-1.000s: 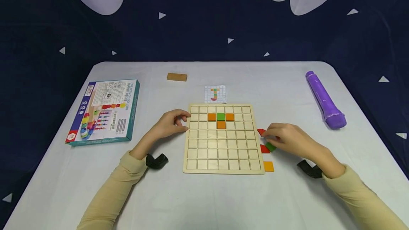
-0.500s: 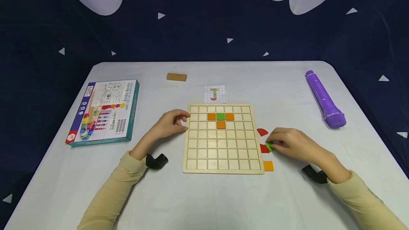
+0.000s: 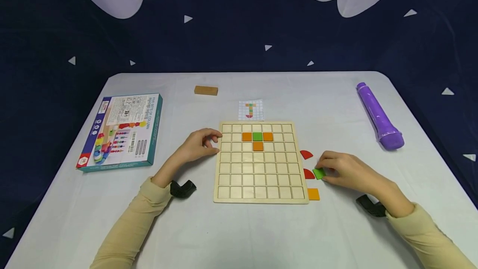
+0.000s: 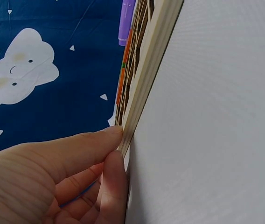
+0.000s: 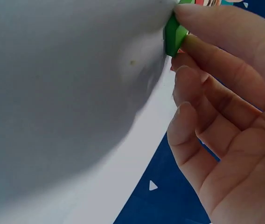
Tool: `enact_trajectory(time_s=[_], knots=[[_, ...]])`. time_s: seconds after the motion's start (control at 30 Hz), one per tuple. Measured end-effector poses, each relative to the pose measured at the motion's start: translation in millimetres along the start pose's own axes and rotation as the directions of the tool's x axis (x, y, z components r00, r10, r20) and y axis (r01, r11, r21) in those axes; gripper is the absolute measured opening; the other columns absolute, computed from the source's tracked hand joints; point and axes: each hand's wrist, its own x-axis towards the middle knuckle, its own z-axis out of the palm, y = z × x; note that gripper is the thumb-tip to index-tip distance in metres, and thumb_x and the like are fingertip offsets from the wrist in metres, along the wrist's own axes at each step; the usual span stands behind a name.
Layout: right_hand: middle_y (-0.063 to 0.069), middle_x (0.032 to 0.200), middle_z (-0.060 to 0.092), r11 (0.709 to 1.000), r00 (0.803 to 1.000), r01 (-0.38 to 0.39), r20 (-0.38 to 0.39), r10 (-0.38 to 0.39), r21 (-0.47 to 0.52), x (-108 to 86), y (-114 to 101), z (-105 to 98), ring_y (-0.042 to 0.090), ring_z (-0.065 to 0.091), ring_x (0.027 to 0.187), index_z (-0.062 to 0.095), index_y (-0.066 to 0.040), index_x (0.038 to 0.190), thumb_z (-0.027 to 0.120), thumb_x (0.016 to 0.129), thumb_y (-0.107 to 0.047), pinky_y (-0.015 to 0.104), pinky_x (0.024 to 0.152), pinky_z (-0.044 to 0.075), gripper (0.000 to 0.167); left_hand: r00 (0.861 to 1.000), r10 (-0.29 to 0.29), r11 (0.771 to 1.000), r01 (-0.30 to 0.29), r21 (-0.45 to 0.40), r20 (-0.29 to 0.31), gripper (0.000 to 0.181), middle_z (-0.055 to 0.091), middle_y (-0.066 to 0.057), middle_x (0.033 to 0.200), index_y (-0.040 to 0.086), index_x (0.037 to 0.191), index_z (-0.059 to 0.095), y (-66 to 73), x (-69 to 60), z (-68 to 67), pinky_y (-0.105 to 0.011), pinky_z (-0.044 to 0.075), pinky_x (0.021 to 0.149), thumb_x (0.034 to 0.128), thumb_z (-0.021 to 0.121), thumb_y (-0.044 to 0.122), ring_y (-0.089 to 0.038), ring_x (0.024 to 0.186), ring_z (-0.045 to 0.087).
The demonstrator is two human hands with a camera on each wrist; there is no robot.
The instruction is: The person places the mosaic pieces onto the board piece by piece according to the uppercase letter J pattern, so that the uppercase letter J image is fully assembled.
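A wooden grid board [image 3: 261,200] lies on the table, with a green square tile [image 3: 257,136] and orange square tiles [image 3: 258,146] in its upper cells. My left hand [image 3: 196,144] rests thumb and index fingertips against the board's left edge; the left wrist view shows them touching its side [image 4: 146,79]. Right of the board, my right hand [image 3: 345,170] pinches another green square tile [image 3: 319,173] by its edges between thumb and fingers. In the right wrist view this green tile [image 5: 173,35] stands tilted at the fingertips. Beside it lie two red quarter-circle tiles [image 3: 306,154] and an orange-yellow square tile [image 3: 314,194].
A printed pattern card [image 3: 250,110] lies just beyond the board. Farther back sits a wooden block [image 3: 206,90]. A toy box [image 3: 121,132] lies at the left, and a purple microphone-shaped tube [image 3: 379,115] at the right.
My right hand has drawn back slightly to the right and toward me, from over the red pieces, and the green tile has shifted right with it. The left hand stays still.
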Motion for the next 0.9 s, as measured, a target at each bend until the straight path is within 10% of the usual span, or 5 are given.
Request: enact_trajectory(time_s=[0.9], knots=[[-0.006,0.080,0.065,0.997,0.987,0.040,-0.154,-0.049,-0.061,23.7,-5.8,1.2,-0.002,0.043,0.059,0.071,-0.012,0.082,0.079,0.065,-0.010,0.014,0.054,0.040,0.019,1.000,-0.004,1.000,0.004,0.010,-0.006,0.042,0.059,-0.015,0.099,-0.002,0.120,0.058,-1.9,1.7,1.5,-0.024,0.044,0.067,0.0802,0.070,0.004,-0.011,0.070,0.053]])
